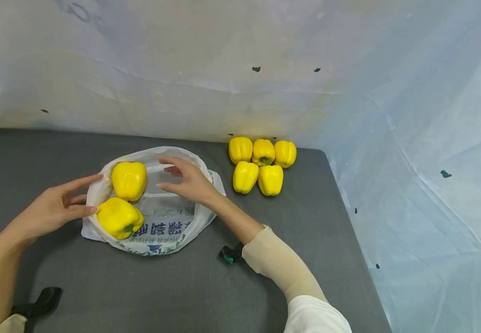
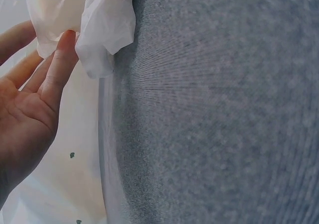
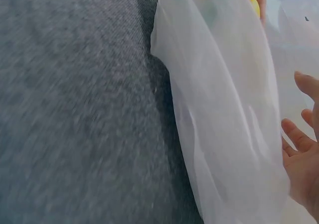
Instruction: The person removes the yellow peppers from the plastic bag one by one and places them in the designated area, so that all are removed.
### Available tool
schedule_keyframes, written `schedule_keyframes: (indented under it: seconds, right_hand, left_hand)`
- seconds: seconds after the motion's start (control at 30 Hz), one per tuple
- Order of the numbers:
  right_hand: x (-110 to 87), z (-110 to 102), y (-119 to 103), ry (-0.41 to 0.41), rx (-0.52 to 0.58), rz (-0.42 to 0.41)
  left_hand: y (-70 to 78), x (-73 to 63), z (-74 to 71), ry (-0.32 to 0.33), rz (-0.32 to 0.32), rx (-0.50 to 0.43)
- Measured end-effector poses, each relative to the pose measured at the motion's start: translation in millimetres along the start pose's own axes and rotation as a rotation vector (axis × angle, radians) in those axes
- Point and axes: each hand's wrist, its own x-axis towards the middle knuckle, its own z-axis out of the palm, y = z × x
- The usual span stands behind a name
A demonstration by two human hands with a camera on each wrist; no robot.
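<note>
A white plastic bag with printed characters lies spread on the dark table, its mouth facing up. Inside, along its left side, are two yellow bell peppers, an upper one and a lower one with a green stem. My left hand touches the bag's left rim, thumb and forefinger apart; in the left wrist view its fingertips meet the white plastic. Over the bag's right part hovers my right hand, fingers and thumb spread and holding nothing. The right wrist view shows that hand beside the bag's wall.
Several more yellow bell peppers stand in two rows at the table's back right, right of the bag. The dark table ends at a pale plastic sheet behind, and a bluish sheet hangs on the right.
</note>
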Motion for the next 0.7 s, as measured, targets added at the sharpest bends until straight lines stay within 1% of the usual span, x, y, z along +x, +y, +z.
schedule_keyframes:
  seconds: [0.2,0.4,0.47,0.63,0.7]
  right_hand:
    - [10.4,11,-1,-0.039,-0.032,0.040]
    - [17.8,16,-3,-0.074,-0.069,0.078]
    - [21.0,19,-3,-0.089,-0.078,0.073]
    - [29.4,25,-5,-0.127,-0.085,0.028]
    - [31.7,27,-5,-0.141,-0.104,0.037]
  left_hand:
    - [-0.3,-1.0,-2.7,-0.003,0.020,0.000]
    - [-1.4,0.6,-4.2,-0.007,0.039,0.001]
    - [-1.7,0.6,-4.3,-0.005,0.044,0.003]
    - [-2.5,-0.1,-3.6,0.000,0.049,0.011]
    - [-2.5,-0.6,-3.0,0.001,0.049,0.006]
